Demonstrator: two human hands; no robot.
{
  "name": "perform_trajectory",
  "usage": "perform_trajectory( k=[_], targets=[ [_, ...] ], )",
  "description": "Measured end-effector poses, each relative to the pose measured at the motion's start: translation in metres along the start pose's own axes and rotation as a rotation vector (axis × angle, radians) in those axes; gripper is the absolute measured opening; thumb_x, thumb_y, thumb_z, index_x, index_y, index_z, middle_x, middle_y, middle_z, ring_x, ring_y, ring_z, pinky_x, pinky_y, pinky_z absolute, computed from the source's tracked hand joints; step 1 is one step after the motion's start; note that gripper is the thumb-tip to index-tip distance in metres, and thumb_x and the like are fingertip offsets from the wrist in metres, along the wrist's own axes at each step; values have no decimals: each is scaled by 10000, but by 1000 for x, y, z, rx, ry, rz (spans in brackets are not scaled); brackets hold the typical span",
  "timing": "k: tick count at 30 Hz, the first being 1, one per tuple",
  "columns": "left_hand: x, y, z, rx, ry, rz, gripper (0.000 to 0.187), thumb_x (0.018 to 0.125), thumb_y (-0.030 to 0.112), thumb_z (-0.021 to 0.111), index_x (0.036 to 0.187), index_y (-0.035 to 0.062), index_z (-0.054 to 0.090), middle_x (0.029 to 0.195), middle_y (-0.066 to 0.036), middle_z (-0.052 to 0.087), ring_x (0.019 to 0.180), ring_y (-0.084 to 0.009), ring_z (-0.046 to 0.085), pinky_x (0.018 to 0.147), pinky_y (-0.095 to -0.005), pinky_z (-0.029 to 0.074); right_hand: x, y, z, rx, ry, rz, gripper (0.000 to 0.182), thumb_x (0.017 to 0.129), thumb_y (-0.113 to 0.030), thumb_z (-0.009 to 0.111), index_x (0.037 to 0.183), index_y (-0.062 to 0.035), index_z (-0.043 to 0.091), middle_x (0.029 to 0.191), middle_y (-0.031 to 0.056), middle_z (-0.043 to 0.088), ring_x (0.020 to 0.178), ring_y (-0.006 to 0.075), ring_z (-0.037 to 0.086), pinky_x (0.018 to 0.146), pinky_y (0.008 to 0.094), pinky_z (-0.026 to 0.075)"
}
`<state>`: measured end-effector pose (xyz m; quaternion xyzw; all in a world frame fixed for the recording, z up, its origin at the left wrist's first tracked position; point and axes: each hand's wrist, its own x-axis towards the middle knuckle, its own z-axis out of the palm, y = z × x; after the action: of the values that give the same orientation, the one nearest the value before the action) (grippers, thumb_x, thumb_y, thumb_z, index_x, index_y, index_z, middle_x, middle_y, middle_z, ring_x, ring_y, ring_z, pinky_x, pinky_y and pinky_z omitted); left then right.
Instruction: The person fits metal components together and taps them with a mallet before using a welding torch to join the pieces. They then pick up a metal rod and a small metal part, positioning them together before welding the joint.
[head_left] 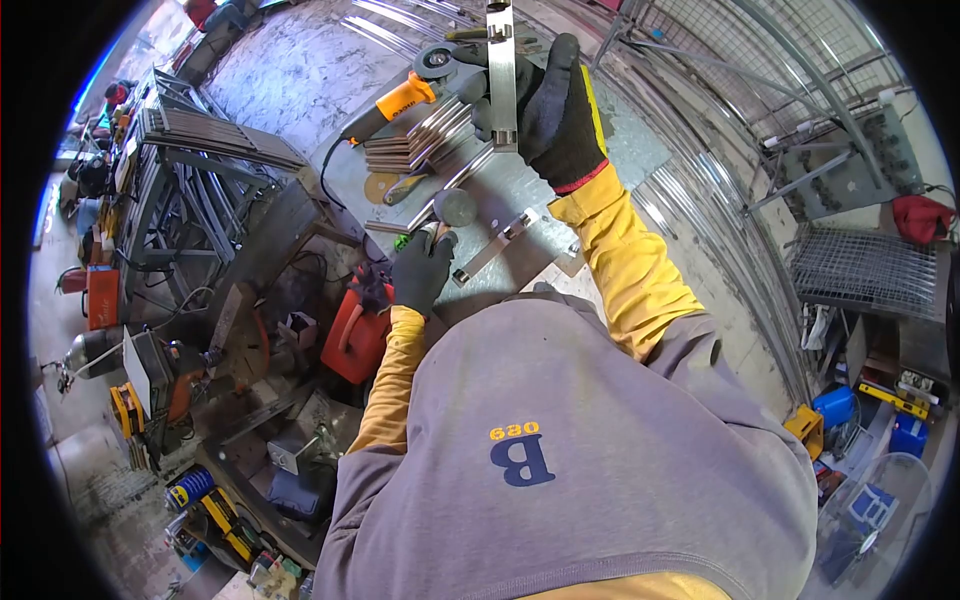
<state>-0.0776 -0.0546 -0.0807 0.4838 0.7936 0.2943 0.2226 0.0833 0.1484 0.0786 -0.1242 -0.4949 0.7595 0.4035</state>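
Observation:
In my gloved right hand (555, 115) is a flat shiny metal bar (503, 85) with small fittings near its ends, raised above the work table; the fingers wrap behind it. My gloved left hand (424, 268) is closed around the handle of a mallet (455, 207), whose round grey head faces up. Just right of the mallet, a similar metal bar (495, 247) lies on the metal-topped table (640, 150). Beyond the mallet rests a stack of short metal pieces (415, 143). An orange angle grinder (402, 100) lies past the stack, its disc toward my right hand.
A tan disc (377, 188) sits left of the metal pieces. Below the table's left side stands a red case (356, 335). Long metal rods (700, 240) run along the floor at right, near a wire grid (865, 270). Metal frames (200, 180) crowd the left.

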Motion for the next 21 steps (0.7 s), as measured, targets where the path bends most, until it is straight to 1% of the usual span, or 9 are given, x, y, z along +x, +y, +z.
perform_trajectory(
  k=[4,7,9,13,15,16,18,19,21],
  targets=[
    [0,-4,2,-50,14,7,402,969,430,637,1042,42,715,832,-159,730,807,-359,714,726,-459,525,-1,8,-6,103,-3,34,1089,942,-879,201,1448,22,545,980,115,726,782,197,674,702,301,543],
    [2,-8,6,-47,12,9,399,969,427,638,1024,39,713,832,-160,729,803,-358,712,726,-458,523,-7,9,-8,116,84,68,1112,922,-899,213,1443,26,542,977,118,726,768,196,671,689,310,540],
    [2,-10,7,-59,28,17,399,969,427,638,1012,37,711,832,-161,728,802,-361,709,725,-459,522,-13,10,-11,1,97,46,1129,905,-916,214,1423,27,559,972,118,728,738,187,664,672,302,534],
    [3,-7,6,-51,10,12,400,964,428,645,1006,35,709,840,-167,724,801,-368,701,722,-464,517,-19,8,-10,1,106,6,1128,904,-919,208,1406,23,574,952,115,728,698,175,651,643,292,522],
    [3,-9,6,-69,13,2,401,962,429,649,1000,34,707,842,-169,722,799,-370,699,720,-466,515,-22,1,-9,158,-86,-79,971,999,-808,169,1206,-21,698,935,87,754,721,135,678,662,242,545],
    [4,-11,7,-25,17,7,399,963,425,648,1009,33,708,845,-171,722,801,-372,698,723,-466,515,-24,1,-9,158,-83,-79,971,999,-808,169,1206,-21,698,935,87,754,721,135,678,662,242,545],
    [4,-11,7,19,16,14,398,964,422,647,1017,32,709,849,-173,723,802,-374,697,725,-467,516,-27,2,-9,-255,151,-94,1109,910,-912,180,1363,4,611,919,90,723,636,149,619,575,266,479],
    [3,-11,7,-22,5,4,397,959,418,654,1016,29,710,846,-177,723,801,-376,696,724,-470,514,-30,3,-12,-254,158,-91,1109,910,-912,180,1363,4,611,919,90,723,636,149,619,575,266,479],
    [2,-10,7,-59,-15,-10,397,955,415,660,1014,26,711,843,-180,722,800,-379,695,723,-472,512,-39,5,-18,-270,209,-28,959,979,-831,266,1347,-22,627,907,75,714,621,120,602,536,245,438]
  ],
)
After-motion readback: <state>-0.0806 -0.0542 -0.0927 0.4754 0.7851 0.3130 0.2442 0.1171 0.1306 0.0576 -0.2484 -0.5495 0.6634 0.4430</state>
